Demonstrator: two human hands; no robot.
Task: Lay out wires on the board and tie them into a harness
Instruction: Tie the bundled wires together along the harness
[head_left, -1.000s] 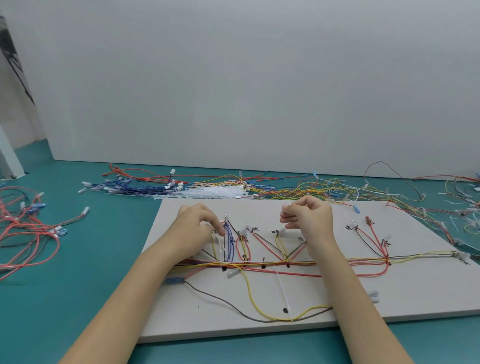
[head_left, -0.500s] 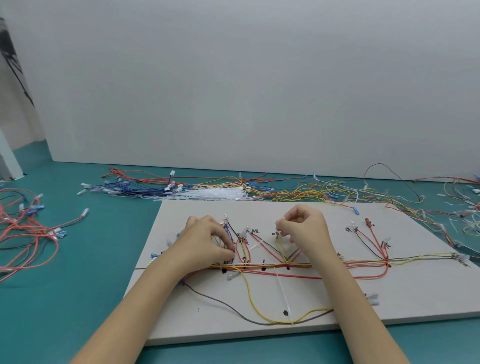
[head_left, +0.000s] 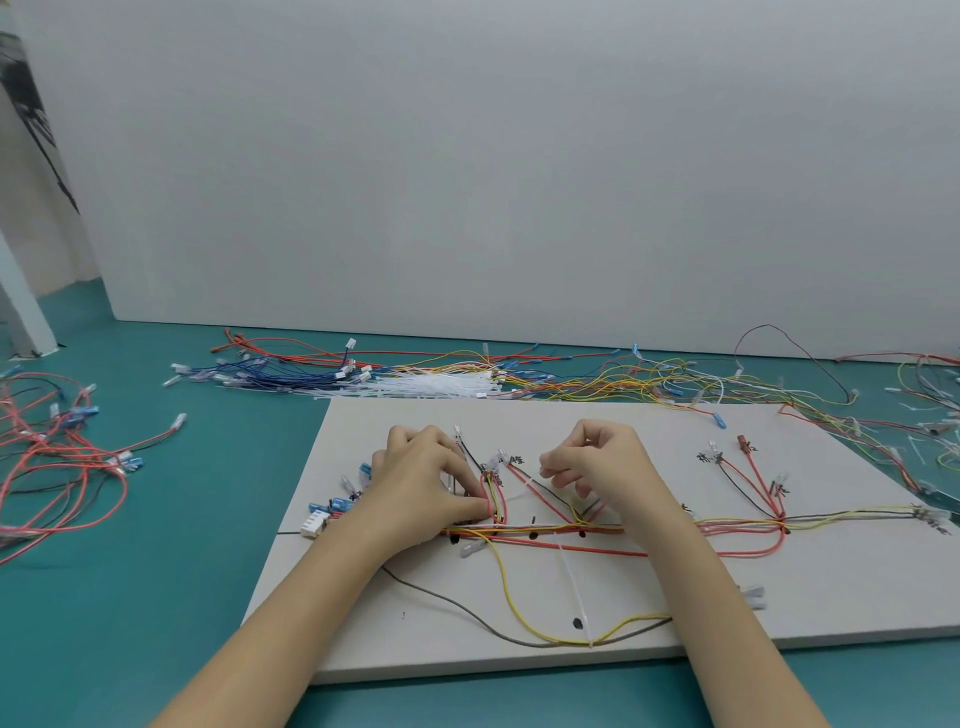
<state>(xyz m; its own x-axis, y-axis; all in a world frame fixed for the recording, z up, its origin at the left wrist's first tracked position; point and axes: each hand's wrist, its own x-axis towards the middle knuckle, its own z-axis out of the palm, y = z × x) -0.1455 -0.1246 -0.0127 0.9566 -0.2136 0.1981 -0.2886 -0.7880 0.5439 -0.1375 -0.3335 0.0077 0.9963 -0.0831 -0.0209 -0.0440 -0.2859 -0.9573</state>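
A pale board (head_left: 519, 426) lies on the teal table. Red, yellow and dark wires (head_left: 727, 525) run across it in one long bundle, with branches fanning upward. My left hand (head_left: 426, 483) rests on the left branches, its fingertips curled round red and yellow wires near the bundle. My right hand (head_left: 597, 467) hovers just right of it with curled fingers and seems to pinch a thin white cable tie (head_left: 527, 483) that slants under them. A second white cable tie (head_left: 571, 587) lies across a loose yellow and brown wire loop (head_left: 519, 618) near the front edge.
Loose blue, red and yellow wires (head_left: 597, 379) and a heap of white cable ties (head_left: 436, 384) lie behind the board. A tangle of red wires (head_left: 62, 467) sits at the left, more wires (head_left: 924, 415) at the right. A white connector (head_left: 314, 522) sits at the board's left edge.
My left hand slid down and right onto the red and yellow branch, uncovering the blue terminals and white connector. My right hand dropped closer to the wires.
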